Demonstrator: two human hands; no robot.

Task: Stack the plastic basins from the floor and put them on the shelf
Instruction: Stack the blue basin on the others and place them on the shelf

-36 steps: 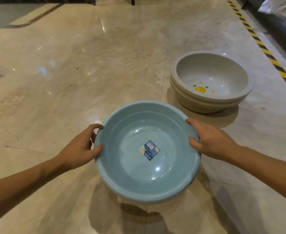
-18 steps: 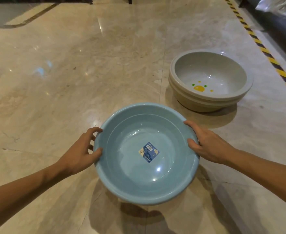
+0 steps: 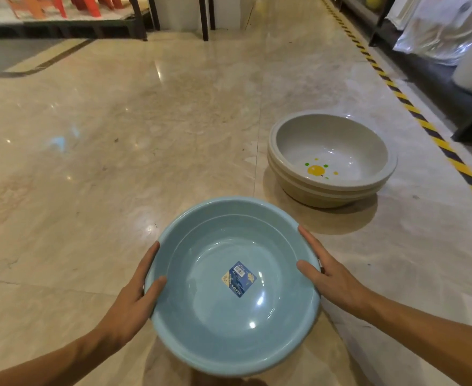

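Blue plastic fills the near view: you have the blue basin (image 3: 233, 285) off the marble floor (image 3: 117, 162), carried mouth up between both hands, with a label stuck in its bottom. As far as the frame shows, the stacking is partly done. The grey basins (image 3: 332, 158) already sit nested on the floor ahead and to your right, near the yellow-and-black striped tape (image 3: 424, 123), with a yellow print inside the top one. I count at least two rims there, possibly three; I cannot tell exactly. The blue one is well apart from that pile, so it has yet to be dropped in, and then the whole pile has to go onto a shelf. Dark shelf frames (image 3: 134, 18) stand at the far end of the floor, and I cannot say which one is meant.

Your left hand (image 3: 130, 302) is clamped on the basin's left rim, thumb hooked over the lip, fingers underneath. Your right hand (image 3: 332, 277) clamps the opposite rim the same way, thumb inside, fingers spread along the outer wall
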